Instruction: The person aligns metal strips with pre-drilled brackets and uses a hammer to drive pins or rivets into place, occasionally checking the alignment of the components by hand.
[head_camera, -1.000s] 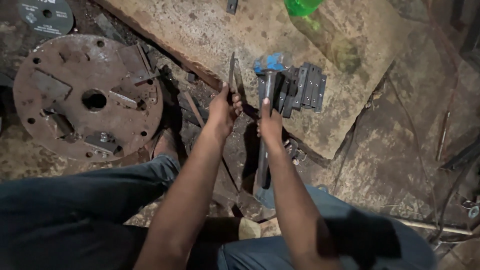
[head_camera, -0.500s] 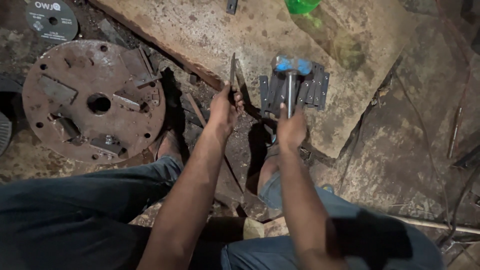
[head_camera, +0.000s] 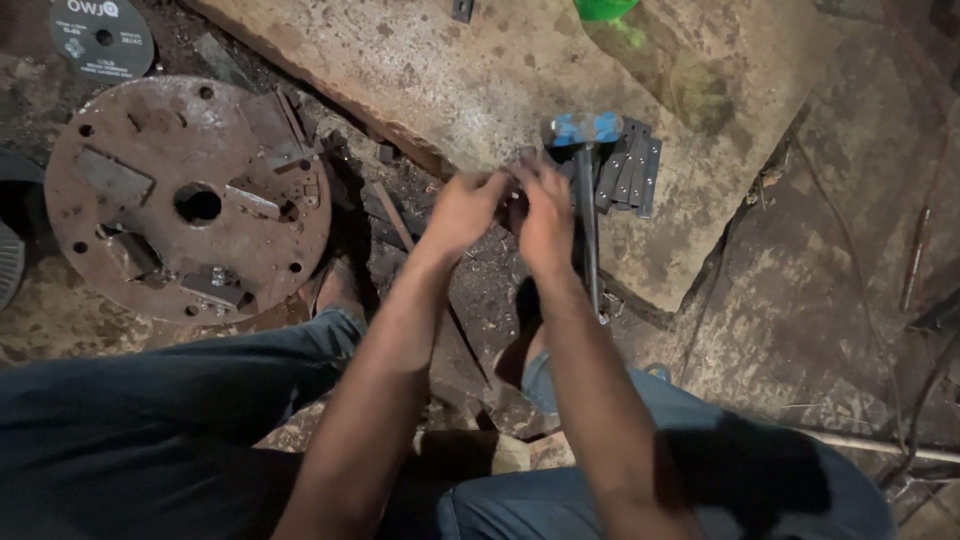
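Both hands meet at the near edge of the stone slab (head_camera: 420, 70): left hand (head_camera: 462, 210) and right hand (head_camera: 545, 215) pinch a small dark metal piece (head_camera: 517, 200) between them; motion blur hides the fingers' exact spread. Just right of the right hand lies the hammer (head_camera: 585, 180), blue head on the slab, thin handle running back toward the person, beside stacked grey steel plates (head_camera: 630, 175). The rusty round disc (head_camera: 185, 195) sits well left.

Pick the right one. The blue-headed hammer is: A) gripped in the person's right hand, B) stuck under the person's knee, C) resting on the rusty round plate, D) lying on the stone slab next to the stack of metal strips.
D: the hammer lies on the stone slab, its head beside the metal strips, with neither the left hand nor the right hand wrapped around it.
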